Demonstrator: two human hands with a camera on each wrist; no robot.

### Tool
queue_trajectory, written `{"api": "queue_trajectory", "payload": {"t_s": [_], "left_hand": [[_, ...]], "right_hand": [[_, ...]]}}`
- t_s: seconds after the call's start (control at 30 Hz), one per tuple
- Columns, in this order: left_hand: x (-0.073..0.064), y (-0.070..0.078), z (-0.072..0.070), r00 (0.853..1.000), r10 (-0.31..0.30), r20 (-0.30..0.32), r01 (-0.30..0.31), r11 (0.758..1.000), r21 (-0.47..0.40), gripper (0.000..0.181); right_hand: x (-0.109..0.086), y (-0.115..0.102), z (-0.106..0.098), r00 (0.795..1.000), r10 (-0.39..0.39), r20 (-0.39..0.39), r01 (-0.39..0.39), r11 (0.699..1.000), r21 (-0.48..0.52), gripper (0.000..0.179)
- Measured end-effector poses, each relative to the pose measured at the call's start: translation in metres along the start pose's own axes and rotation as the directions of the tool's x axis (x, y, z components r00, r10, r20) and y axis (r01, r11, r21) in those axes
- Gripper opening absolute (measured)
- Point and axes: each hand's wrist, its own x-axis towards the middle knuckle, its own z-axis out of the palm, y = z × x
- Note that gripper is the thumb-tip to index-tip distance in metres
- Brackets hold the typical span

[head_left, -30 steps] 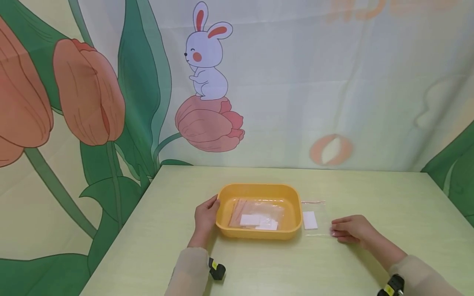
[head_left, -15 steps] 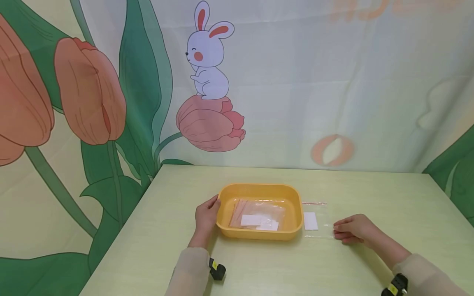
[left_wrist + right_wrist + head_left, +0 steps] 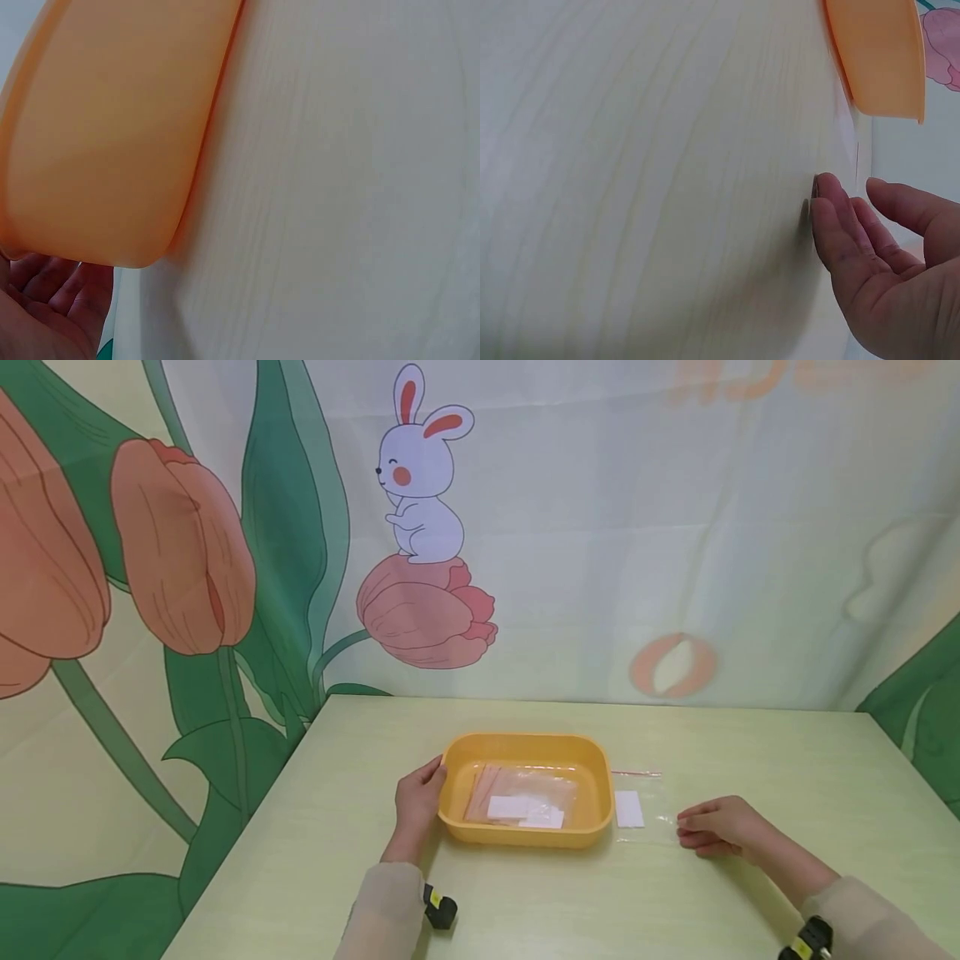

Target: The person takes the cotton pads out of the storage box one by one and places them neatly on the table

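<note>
In the head view a yellow plastic tray sits mid-table, holding several clear zip bags with white labels. My left hand grips the tray's left end at the rim. In the left wrist view its fingers show just below the tray's wall. Another clear zip bag, with a white label and a red seal line, lies flat beside the tray's right end. My right hand rests at that bag's right edge. The right wrist view shows its thumb apart from the relaxed fingers.
The pale wood-grain table extends around the tray. Behind it hangs a cloth backdrop printed with tulips and a rabbit. A small black camera is on the left wrist, another on the right.
My right hand has shifted slightly to the right at the edge of the loose zip bag. The left hand and the tray look the same.
</note>
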Motion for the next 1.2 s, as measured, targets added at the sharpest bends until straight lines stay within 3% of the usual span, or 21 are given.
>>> {"api": "queue_trajectory", "payload": {"t_s": [0.2, 0.5, 0.97, 1.2], "left_hand": [[-0.001, 0.001, 0.000, 1.000, -0.015, 0.004, 0.015, 1.000, -0.017, 0.037], [-0.002, 0.002, -0.002, 1.000, -0.009, 0.016, 0.009, 1.000, -0.013, 0.037], [-0.001, 0.000, -0.001, 1.000, 0.011, 0.009, -0.011, 1.000, -0.007, 0.037], [-0.001, 0.000, -0.001, 1.000, 0.007, 0.012, -0.007, 1.000, -0.019, 0.037]], "right_hand": [[-0.003, -0.004, -0.002, 1.000, -0.005, 0.010, 0.005, 1.000, -0.016, 0.033], [-0.008, -0.022, -0.014, 1.000, -0.001, 0.013, 0.003, 0.995, -0.103, 0.047], [-0.015, -0.044, -0.031, 0.997, -0.066, 0.047, 0.072, 0.987, -0.144, 0.055], [-0.016, -0.062, -0.036, 0.995, -0.079, 0.067, 0.092, 0.968, -0.232, 0.056]]}}
